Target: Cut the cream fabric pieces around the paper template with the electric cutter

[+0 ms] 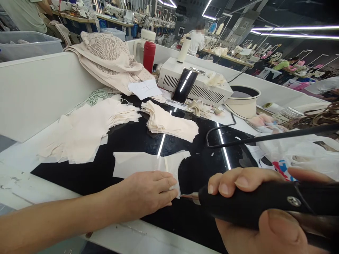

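A pale fabric piece [132, 164] lies flat on the glossy black work surface [124, 141]. My left hand [152, 190] rests palm down on its right part, fingers together and pressing the cloth. A black handheld tool [238, 201] with a thin metal tip is gripped in my right hand [254, 208]. The tip meets or nearly meets the lower right corner of the fabric, beside my left fingertips. Behind the piece sits a stack of cream cut pieces [172, 121]; a larger, spread pile [76, 130] is at the left.
A black cable [265, 137] crosses the right side above my right hand. Along the back are a phone [184, 84], a white vented box [206, 92], a red bottle [149, 56] and lace fabric [106, 56]. Plastic bags [304, 151] lie at the right. People sit farther off.
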`<act>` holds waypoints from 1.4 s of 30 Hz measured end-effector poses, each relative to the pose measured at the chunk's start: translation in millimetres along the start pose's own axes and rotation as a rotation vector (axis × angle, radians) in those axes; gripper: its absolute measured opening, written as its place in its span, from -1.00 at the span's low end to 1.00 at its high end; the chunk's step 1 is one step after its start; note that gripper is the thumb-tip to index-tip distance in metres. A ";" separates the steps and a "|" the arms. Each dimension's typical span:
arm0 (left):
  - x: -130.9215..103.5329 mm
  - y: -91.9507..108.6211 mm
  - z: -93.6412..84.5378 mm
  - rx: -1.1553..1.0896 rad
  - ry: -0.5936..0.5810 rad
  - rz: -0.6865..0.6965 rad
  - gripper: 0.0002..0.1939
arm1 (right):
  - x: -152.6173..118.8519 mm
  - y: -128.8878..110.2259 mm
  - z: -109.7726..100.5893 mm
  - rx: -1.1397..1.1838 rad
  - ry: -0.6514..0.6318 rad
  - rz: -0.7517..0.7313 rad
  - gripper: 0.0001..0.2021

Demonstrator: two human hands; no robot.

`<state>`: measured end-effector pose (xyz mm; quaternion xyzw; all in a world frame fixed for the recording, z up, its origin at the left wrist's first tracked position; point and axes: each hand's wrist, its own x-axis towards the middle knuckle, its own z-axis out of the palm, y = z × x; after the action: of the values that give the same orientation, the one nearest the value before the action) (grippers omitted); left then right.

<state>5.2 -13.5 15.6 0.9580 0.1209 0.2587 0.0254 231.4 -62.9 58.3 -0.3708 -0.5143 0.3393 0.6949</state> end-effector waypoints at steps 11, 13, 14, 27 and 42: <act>1.1 0.7 -0.5 0.015 -0.007 -0.006 -0.81 | 4.4 -8.7 21.6 0.108 0.066 -0.046 -0.56; 1.9 1.0 -0.8 0.013 -0.014 -0.005 -0.81 | 5.6 -6.7 18.0 0.122 0.005 -0.043 -0.58; 2.1 1.0 -0.8 0.009 -0.019 -0.006 -0.80 | 6.5 -5.9 17.2 0.125 -0.015 -0.048 -0.58; 1.4 0.5 -3.5 0.014 -0.039 -0.014 -0.77 | 5.2 -10.6 36.4 0.111 0.093 -0.080 -0.58; -1.2 -0.4 -0.2 -0.017 -0.036 -0.011 -0.83 | 9.8 -12.2 50.6 0.089 0.170 -0.125 -0.60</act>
<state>4.0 -13.4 15.1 0.9616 0.1237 0.2422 0.0371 186.0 -52.2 83.3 -0.3345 -0.4600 0.2851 0.7715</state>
